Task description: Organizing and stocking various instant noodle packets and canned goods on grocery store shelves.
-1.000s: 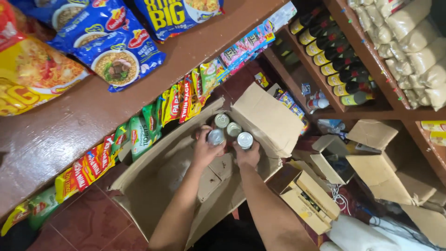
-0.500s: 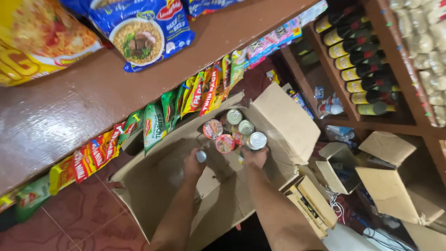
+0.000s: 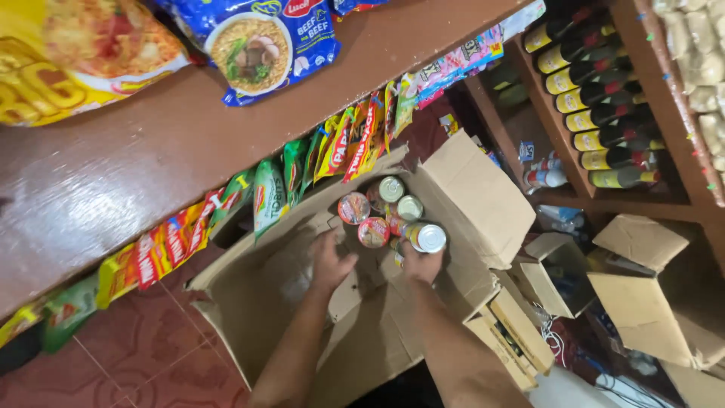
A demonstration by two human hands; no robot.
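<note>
A large open cardboard box (image 3: 264, 302) lies on the floor under a counter. Several small round cans (image 3: 381, 211) with pull-tab tops stand together at its far end. My right hand (image 3: 420, 261) grips one silver-topped can (image 3: 429, 237) at the edge of that group. My left hand (image 3: 330, 259) reaches into the box beside the cans, fingers curled down; what it holds, if anything, is hidden. Both forearms enter from the bottom of the view.
A dark red wooden counter (image 3: 189, 143) carries noodle packets (image 3: 257, 45). Strips of snack sachets (image 3: 226, 211) hang along its edge. Bottles (image 3: 596, 98) fill a shelf at right. Smaller open cardboard boxes (image 3: 649, 295) stand on the floor at right.
My view has tilted and moved closer to the box. My left hand has dropped from the can tops lower into the box. My right hand stays on the cans.
</note>
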